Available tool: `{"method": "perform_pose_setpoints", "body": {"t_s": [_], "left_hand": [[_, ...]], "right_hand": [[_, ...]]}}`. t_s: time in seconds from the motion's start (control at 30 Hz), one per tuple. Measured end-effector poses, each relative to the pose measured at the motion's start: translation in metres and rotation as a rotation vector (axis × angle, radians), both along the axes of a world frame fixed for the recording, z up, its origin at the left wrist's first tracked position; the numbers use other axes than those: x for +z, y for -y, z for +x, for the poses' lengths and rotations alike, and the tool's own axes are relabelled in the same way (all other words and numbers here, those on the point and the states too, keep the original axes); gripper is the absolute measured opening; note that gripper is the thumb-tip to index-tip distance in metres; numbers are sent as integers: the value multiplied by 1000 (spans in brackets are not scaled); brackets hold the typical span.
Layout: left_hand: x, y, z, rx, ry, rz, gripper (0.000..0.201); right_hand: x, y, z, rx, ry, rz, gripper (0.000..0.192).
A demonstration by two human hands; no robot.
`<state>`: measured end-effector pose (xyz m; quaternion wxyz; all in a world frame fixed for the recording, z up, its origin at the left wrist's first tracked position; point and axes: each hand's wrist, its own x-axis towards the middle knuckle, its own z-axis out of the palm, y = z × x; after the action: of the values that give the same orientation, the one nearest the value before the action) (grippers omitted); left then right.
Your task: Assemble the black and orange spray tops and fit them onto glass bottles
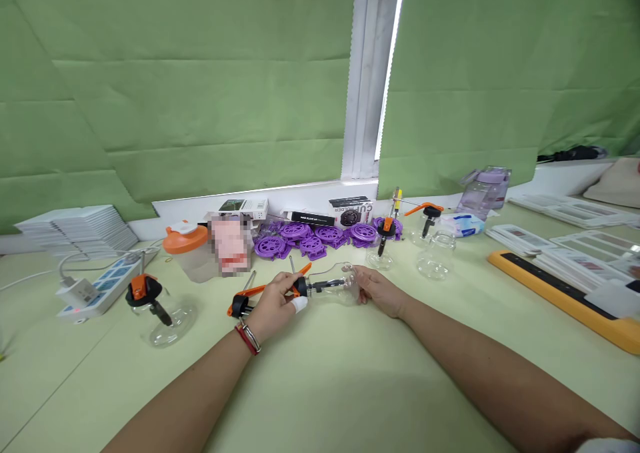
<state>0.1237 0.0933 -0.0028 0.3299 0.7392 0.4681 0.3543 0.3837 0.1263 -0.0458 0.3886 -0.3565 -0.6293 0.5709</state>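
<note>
At the centre of the frame, just above the pale green bench [345, 386], a clear glass jar [327, 298] with a black stem inside lies sideways between both hands. The left hand [274, 308] has its grip closed around the jar's black and orange lid [301, 286]; the right hand [379, 291] curls its grip around the rounded glass end. A loose black and orange cap [241, 305] lies beside the left wrist. Purple plastic wheel-shaped pieces [313, 245] lie beyond, upper middle of the bench; a clear lidded jar [173, 325] stands lower left.
</note>
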Motion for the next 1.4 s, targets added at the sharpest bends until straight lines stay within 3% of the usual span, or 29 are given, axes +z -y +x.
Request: {"method": "perform_pose_setpoints", "body": {"t_s": [0.17, 0.37, 0.63, 0.87, 1.13, 1.4], "left_hand": [[1, -1, -1, 4, -11, 9, 48], [-4, 0, -1, -29, 20, 10, 48], [2, 1, -2, 20, -14, 10, 46], [-2, 1, -1, -5, -5, 19, 45], [0, 0, -4, 16, 9, 9, 46], [-5, -1, -4, 3, -8, 21, 43]], "right_hand": [[7, 6, 4, 45, -51, 2, 74], [2, 2, 3, 26, -39, -22, 59], [9, 10, 3, 42, -59, 20, 74], [2, 3, 0, -4, -35, 9, 56], [9, 9, 0, 46, -42, 17, 68], [2, 2, 1, 17, -47, -26, 61]]}}
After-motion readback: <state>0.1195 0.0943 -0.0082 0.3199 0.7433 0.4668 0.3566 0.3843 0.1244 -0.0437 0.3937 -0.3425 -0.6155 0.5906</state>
